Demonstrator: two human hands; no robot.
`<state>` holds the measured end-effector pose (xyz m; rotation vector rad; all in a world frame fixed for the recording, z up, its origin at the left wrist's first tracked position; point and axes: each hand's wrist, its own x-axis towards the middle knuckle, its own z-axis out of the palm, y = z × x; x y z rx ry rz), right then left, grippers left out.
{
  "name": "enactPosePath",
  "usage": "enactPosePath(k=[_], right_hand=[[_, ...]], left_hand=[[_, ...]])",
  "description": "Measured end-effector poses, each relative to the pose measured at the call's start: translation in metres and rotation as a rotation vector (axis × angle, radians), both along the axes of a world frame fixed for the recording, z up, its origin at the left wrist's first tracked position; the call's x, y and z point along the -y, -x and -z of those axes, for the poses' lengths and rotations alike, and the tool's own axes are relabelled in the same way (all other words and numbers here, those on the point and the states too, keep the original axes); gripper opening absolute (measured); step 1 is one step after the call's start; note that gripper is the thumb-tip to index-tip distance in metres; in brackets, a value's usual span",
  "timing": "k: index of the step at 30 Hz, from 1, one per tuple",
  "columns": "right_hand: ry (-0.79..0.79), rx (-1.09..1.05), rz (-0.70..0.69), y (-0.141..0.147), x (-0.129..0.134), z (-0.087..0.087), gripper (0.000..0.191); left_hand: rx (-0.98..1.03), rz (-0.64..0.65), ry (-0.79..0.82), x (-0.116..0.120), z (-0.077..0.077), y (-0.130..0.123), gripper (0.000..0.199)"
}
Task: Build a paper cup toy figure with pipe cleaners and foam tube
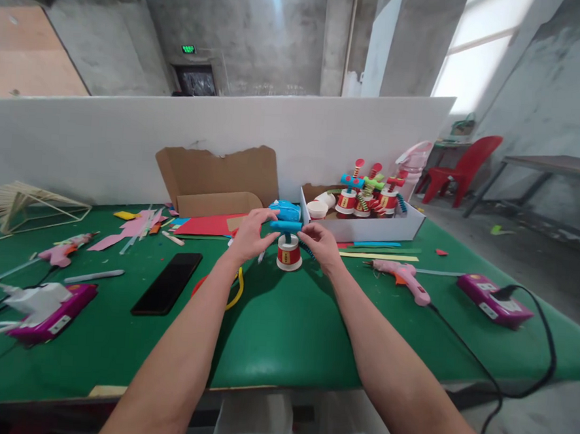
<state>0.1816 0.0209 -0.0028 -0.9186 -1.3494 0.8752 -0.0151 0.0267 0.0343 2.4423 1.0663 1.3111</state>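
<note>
A small figure made from an upturned red-and-white paper cup (288,256) stands on the green table. A blue paper tube (286,226) lies crosswise on a short dark stem above the cup. My left hand (250,235) is at the tube's left end, index finger above it and thumb below, held apart. At the right end, my right hand (322,244) has its thumb and fingertips closed on the tube. A dark folded paper spring (306,248) hangs beside the right fingers, partly hidden. Just behind sits a blue packet (285,209).
A white box (368,231) holds several similar cup figures. Pink glue guns lie right (404,276) and left (64,250), near purple power blocks (494,300). A black phone (166,284), yellow-handled scissors (236,291), paper strips (380,256) and cardboard (218,173) surround the hands.
</note>
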Motion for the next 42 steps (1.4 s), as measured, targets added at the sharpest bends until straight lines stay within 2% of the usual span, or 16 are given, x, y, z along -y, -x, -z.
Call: enactPosePath(k=[3, 6, 8, 13, 17, 23, 28, 32, 36, 42], right_hand=[[0.029, -0.035, -0.032, 0.001, -0.002, 0.004, 0.027], [0.075, -0.132, -0.052, 0.001, -0.006, 0.009, 0.046], [0.089, -0.112, -0.036, 0.0, -0.008, 0.011, 0.055], [0.051, 0.22, 0.062, 0.001, -0.004, 0.007, 0.032], [0.042, 0.337, 0.12, 0.008, -0.001, 0.001, 0.024], [0.082, 0.389, 0.142, 0.013, -0.004, 0.002, 0.024], [0.069, 0.347, 0.025, 0.01, -0.005, 0.004, 0.027], [0.053, 0.314, -0.028, 0.01, -0.005, 0.007, 0.025], [0.093, 0.301, -0.008, 0.011, -0.003, 0.009, 0.029], [0.106, 0.242, 0.007, 0.014, 0.002, 0.008, 0.034]], left_hand=[[0.011, 0.061, 0.087, -0.006, 0.008, -0.003, 0.02], [0.101, 0.064, 0.108, -0.008, 0.015, -0.007, 0.014], [0.175, 0.06, 0.12, -0.009, 0.019, -0.009, 0.014], [0.281, 0.11, 0.153, -0.01, 0.026, -0.011, 0.017], [0.269, 0.111, 0.149, -0.011, 0.029, -0.013, 0.016], [0.234, 0.134, 0.163, -0.008, 0.027, -0.013, 0.014], [0.215, 0.084, 0.141, -0.005, 0.022, -0.012, 0.013], [0.226, 0.115, 0.171, -0.005, 0.023, -0.012, 0.016], [0.244, 0.161, 0.184, -0.005, 0.025, -0.013, 0.018], [0.254, 0.162, 0.207, -0.004, 0.025, -0.015, 0.015]])
